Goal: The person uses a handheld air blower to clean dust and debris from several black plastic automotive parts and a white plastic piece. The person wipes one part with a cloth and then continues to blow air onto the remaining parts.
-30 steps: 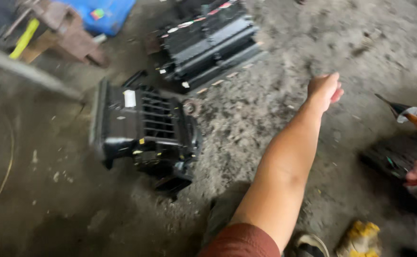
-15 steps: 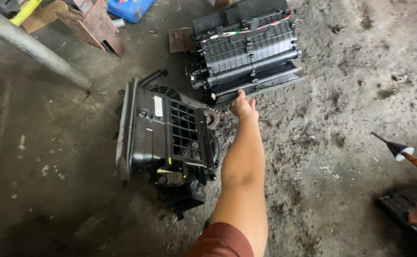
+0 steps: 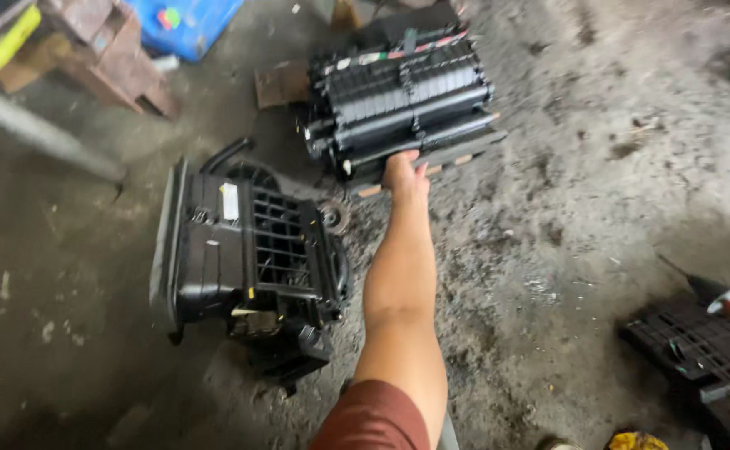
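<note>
I am reaching my left hand (image 3: 404,175) out, fingers curling onto the near edge of the black ribbed plastic housing (image 3: 402,96); another black grilled plastic housing (image 3: 248,250) is lying left of my forearm.

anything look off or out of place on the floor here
The two black plastic housings lie loose on the gritty floor, at different angles. The nearer housing is tipped on its side; the left hand touches the edge of the far housing. A small round part sits alone between them.
</note>
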